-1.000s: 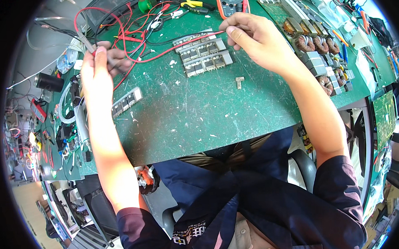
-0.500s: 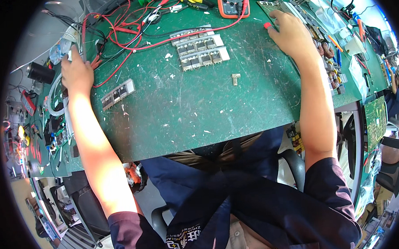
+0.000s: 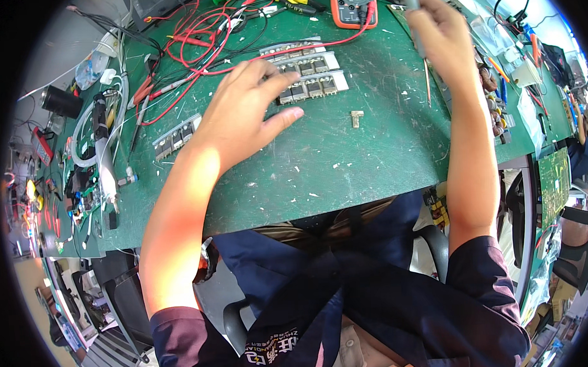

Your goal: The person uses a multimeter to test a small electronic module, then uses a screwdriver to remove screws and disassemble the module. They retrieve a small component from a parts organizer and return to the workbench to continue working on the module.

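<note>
Screwdriver (image 3: pixel 411 3), looks like, clasped in right hand (image 3: pixel 443 41); left hand (image 3: pixel 239 108) wide near component strips (image 3: pixel 318 87). Tool-up step imo; next needs steady pinch.

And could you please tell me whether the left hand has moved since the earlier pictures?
Yes, the left hand has moved right, from well left of the three strips to their left end.

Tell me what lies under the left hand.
Beyond the left hand, metal strips with dark components show on the green bench. Its fingers cover part of the middle strip; anything else underneath is hidden.
</note>
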Demonstrator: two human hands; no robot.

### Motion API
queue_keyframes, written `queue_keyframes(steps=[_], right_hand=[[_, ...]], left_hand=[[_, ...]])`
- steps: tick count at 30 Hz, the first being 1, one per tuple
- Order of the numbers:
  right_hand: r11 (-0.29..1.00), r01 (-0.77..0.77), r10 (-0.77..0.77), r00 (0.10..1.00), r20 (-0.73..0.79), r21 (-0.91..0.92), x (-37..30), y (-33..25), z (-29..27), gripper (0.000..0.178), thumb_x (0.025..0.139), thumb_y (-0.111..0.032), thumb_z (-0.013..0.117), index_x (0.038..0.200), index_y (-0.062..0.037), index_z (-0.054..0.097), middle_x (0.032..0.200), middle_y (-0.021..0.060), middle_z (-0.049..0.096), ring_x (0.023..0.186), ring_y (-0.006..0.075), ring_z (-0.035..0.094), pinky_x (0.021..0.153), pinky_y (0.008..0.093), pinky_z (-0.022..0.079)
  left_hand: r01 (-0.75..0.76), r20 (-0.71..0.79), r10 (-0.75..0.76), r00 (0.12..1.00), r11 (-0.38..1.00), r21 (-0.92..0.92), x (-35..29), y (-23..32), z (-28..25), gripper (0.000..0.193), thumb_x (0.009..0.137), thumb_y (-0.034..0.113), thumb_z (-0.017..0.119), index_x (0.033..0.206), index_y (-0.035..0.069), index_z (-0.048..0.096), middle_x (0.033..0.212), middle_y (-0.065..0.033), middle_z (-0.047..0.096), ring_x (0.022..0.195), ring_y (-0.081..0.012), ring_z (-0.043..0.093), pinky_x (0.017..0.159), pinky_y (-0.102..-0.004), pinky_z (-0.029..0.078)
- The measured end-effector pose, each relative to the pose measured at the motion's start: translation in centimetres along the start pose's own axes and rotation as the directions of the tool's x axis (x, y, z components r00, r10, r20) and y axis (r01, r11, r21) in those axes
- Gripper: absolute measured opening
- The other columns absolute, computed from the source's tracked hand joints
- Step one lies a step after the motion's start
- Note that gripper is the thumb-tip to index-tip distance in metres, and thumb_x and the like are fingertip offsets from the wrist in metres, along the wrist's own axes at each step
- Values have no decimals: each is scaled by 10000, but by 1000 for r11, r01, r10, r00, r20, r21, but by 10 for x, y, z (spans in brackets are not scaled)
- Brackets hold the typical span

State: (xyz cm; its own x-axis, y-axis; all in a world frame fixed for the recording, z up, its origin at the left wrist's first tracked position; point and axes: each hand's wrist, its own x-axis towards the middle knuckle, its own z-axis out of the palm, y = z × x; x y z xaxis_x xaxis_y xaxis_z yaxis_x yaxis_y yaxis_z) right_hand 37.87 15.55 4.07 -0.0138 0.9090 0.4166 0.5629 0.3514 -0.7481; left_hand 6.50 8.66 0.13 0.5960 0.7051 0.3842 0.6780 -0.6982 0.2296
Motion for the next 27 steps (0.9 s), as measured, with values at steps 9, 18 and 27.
queue_keyframes(steps=[9, 18, 27], right_hand=[[189, -326, -68, 937, 343, 926, -12, -41, 22, 392, 1041, -417, 413, 1070, -52, 554, 792, 62, 507, 644, 201, 490, 597, 356, 409], [83, -486, -473, 749, 464, 870, -25, -75, 48, 839, 966, -824, 244, 663, -63, 428, 541, 48, 364, 475, 178, 325, 487, 318, 285], [69, -596, -328, 743, 583, 800, -22, -79, 89, 785, 1012, -730, 286, 621, -61, 414, 504, 27, 324, 456, 158, 289, 455, 290, 251]], left_hand=[[-6, 28, 10, 1000, 992, -124, -5, -5, -10, 344, 791, 145, 821, 1113, 68, 730, 1036, -111, 647, 1060, -322, 610, 930, -424, 515], [-38, 63, 60, 996, 952, -304, -13, -3, -13, 364, 789, 153, 774, 1109, 4, 687, 1038, -153, 664, 962, -314, 660, 839, -386, 525], [-15, 16, 24, 1000, 894, -448, -13, -8, 3, 213, 938, 44, 645, 1124, -31, 717, 1046, -183, 718, 999, -329, 690, 882, -394, 538]])
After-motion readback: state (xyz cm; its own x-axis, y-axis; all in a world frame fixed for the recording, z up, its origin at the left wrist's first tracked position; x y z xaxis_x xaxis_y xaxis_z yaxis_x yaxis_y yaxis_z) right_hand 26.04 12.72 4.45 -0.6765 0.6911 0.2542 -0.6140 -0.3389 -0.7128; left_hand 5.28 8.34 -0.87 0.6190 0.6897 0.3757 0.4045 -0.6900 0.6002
